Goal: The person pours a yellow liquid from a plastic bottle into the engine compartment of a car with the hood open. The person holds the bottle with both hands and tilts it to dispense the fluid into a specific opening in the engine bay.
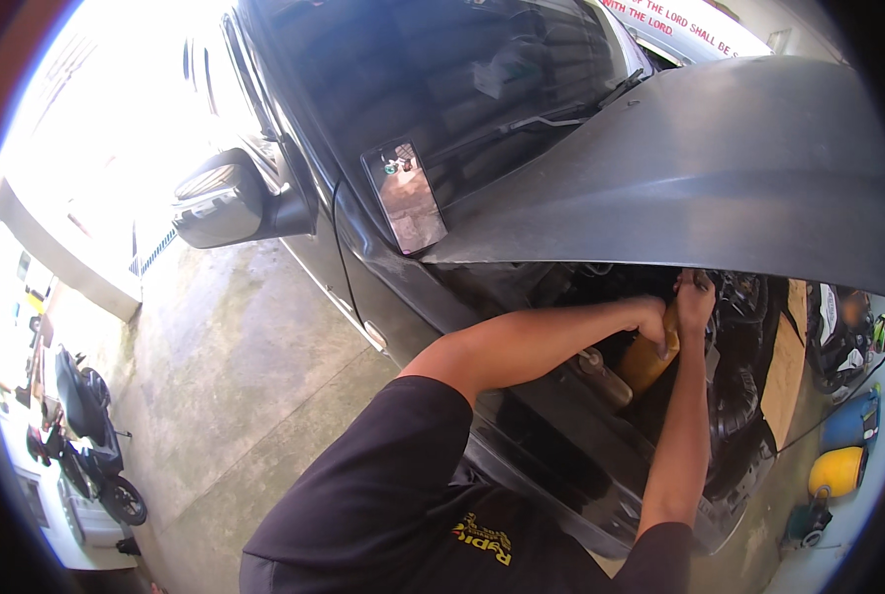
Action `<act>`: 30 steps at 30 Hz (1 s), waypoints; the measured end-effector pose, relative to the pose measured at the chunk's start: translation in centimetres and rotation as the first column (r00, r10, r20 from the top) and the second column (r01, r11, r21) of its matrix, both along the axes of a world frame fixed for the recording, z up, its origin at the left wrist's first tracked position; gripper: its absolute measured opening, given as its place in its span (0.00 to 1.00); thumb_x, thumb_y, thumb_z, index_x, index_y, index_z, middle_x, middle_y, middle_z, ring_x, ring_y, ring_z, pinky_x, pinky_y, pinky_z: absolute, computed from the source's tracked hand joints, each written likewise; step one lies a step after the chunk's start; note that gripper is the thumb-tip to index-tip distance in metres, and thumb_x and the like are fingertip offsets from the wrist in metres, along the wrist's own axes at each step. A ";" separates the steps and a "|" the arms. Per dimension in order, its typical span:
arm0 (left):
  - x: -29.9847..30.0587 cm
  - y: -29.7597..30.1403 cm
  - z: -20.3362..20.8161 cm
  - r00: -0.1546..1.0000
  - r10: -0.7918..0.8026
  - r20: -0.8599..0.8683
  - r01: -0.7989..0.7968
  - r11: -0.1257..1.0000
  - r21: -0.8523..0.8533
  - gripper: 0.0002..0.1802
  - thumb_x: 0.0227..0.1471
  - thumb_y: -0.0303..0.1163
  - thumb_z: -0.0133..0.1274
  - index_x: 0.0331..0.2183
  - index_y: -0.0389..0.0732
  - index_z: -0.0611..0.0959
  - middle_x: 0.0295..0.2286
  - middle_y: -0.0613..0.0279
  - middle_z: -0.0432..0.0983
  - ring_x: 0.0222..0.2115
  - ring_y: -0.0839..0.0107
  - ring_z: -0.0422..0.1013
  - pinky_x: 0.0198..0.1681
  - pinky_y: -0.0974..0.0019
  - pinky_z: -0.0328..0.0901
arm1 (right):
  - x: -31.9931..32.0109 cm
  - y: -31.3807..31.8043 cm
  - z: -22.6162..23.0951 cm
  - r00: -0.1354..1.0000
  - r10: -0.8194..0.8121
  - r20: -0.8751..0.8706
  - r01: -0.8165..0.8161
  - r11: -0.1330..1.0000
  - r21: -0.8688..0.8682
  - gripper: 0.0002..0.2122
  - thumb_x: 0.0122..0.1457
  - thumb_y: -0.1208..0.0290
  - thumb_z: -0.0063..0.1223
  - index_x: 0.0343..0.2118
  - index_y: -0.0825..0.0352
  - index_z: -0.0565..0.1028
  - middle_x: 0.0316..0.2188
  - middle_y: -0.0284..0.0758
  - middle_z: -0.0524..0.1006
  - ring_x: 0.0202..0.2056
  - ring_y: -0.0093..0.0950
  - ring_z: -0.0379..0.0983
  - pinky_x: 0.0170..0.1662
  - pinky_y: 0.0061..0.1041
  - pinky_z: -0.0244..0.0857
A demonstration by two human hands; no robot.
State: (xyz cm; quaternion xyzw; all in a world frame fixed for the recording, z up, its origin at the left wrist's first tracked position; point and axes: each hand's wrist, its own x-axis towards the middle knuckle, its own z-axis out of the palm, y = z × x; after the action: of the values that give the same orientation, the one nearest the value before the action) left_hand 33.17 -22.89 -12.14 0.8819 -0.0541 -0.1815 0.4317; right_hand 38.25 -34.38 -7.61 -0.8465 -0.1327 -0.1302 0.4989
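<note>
Both my hands reach under the raised bonnet (700,168) of a dark grey car, into its engine bay. My left hand (650,323) is closed on a yellow-brown plastic container (644,368), with the thumb along its side. Just to the right, my right hand (696,300) is closed near the container's upper end. A small dark piece shows at its fingers, too small and shaded to name. Left of the container sits a pale reservoir (606,381) with a cap. The bonnet's edge and shadow hide what lies beyond my hands.
A phone (408,203) leans at the windscreen's lower corner. The side mirror (227,198) sticks out at left. A brown cardboard sheet (785,366) stands at the car's front. Blue (851,420) and yellow containers (838,472) line the right wall. A motorcycle (88,426) is parked far left.
</note>
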 end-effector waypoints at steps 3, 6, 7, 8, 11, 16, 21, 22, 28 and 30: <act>-0.3 -0.4 0.7 0.999 0.039 -0.020 -0.039 0.999 0.017 0.53 0.27 0.54 0.88 0.52 0.30 0.90 0.54 0.43 0.85 0.52 0.53 0.83 0.53 0.54 0.77 | 0.5 -0.5 -0.5 0.997 0.051 0.055 -0.054 0.997 0.055 0.18 0.73 0.60 0.56 0.32 0.71 0.82 0.25 0.35 0.82 0.31 0.26 0.79 0.40 0.31 0.70; -0.5 1.6 -0.1 0.998 0.006 0.067 -0.001 0.997 -0.073 0.55 0.27 0.54 0.88 0.53 0.29 0.89 0.54 0.43 0.85 0.53 0.54 0.83 0.53 0.54 0.78 | 0.1 1.2 0.4 0.994 0.074 0.077 -0.077 0.997 0.027 0.18 0.73 0.60 0.56 0.32 0.71 0.82 0.25 0.34 0.82 0.30 0.26 0.79 0.40 0.31 0.70; -1.2 1.2 1.0 0.999 -0.001 0.038 0.002 1.000 -0.016 0.55 0.27 0.54 0.88 0.53 0.29 0.89 0.54 0.43 0.85 0.53 0.54 0.83 0.53 0.54 0.78 | 0.4 0.4 0.0 0.998 0.034 0.061 -0.034 0.999 -0.001 0.18 0.74 0.60 0.56 0.32 0.71 0.82 0.25 0.34 0.82 0.30 0.26 0.79 0.40 0.31 0.70; -1.7 0.5 2.3 1.000 -0.006 0.011 0.006 0.999 0.041 0.55 0.27 0.54 0.88 0.53 0.30 0.89 0.55 0.43 0.85 0.53 0.54 0.83 0.53 0.54 0.78 | 0.6 -0.1 -0.5 0.999 -0.002 0.041 0.002 1.000 -0.006 0.18 0.74 0.59 0.55 0.32 0.71 0.82 0.26 0.34 0.82 0.30 0.26 0.79 0.40 0.31 0.70; -2.7 -0.3 4.3 1.000 0.003 -0.029 -0.002 0.999 0.037 0.54 0.27 0.53 0.89 0.53 0.30 0.89 0.54 0.43 0.85 0.54 0.54 0.83 0.54 0.55 0.77 | 1.7 -1.5 -1.1 1.000 -0.027 0.014 0.027 1.000 -0.012 0.19 0.74 0.58 0.55 0.32 0.70 0.82 0.26 0.34 0.82 0.30 0.27 0.79 0.40 0.31 0.70; -2.8 0.6 2.8 0.998 0.057 -0.039 -0.058 0.998 -0.032 0.53 0.26 0.53 0.89 0.52 0.31 0.90 0.53 0.44 0.86 0.53 0.54 0.83 0.55 0.55 0.77 | -0.8 -0.3 0.8 0.995 0.091 0.034 -0.089 0.995 -0.040 0.19 0.75 0.58 0.55 0.33 0.71 0.82 0.26 0.34 0.82 0.30 0.25 0.77 0.40 0.30 0.69; 1.0 0.6 -2.3 0.985 -0.013 0.173 0.018 1.000 -0.024 0.52 0.26 0.56 0.88 0.52 0.36 0.91 0.51 0.47 0.87 0.51 0.53 0.83 0.55 0.54 0.76 | 0.2 1.0 0.3 0.975 0.214 0.054 -0.218 0.972 0.086 0.22 0.75 0.51 0.58 0.37 0.71 0.84 0.30 0.31 0.84 0.32 0.23 0.77 0.40 0.28 0.69; 1.4 0.9 -3.2 0.977 -0.048 0.207 0.049 0.999 -0.001 0.51 0.26 0.56 0.88 0.51 0.39 0.92 0.50 0.48 0.88 0.50 0.54 0.83 0.55 0.54 0.76 | 0.5 1.0 0.2 0.962 0.257 0.094 -0.267 0.957 0.112 0.24 0.75 0.49 0.58 0.38 0.71 0.84 0.30 0.30 0.84 0.32 0.22 0.77 0.41 0.28 0.70; -0.3 0.8 -1.6 0.984 -0.130 0.123 0.150 0.974 -0.170 0.39 0.30 0.48 0.88 0.47 0.42 0.95 0.45 0.53 0.90 0.47 0.59 0.85 0.55 0.56 0.75 | 0.8 -0.4 -1.4 1.000 0.016 -0.023 -0.015 1.000 0.002 0.30 0.72 0.42 0.61 0.47 0.73 0.86 0.31 0.32 0.84 0.33 0.22 0.79 0.42 0.28 0.73; -0.4 1.9 -1.7 0.991 -0.071 0.114 0.092 0.976 -0.199 0.38 0.31 0.48 0.87 0.46 0.42 0.95 0.45 0.52 0.90 0.47 0.58 0.85 0.55 0.57 0.75 | 0.3 1.1 -0.3 0.991 0.131 -0.005 -0.130 0.987 0.097 0.31 0.72 0.40 0.62 0.47 0.73 0.87 0.30 0.32 0.85 0.32 0.22 0.80 0.42 0.29 0.73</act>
State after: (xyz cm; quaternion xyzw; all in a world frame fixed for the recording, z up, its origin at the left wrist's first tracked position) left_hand 32.81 -20.97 -13.87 0.8384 -0.1315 -0.1455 0.5085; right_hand 38.55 -33.27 -7.86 -0.8116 -0.1787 -0.0987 0.5474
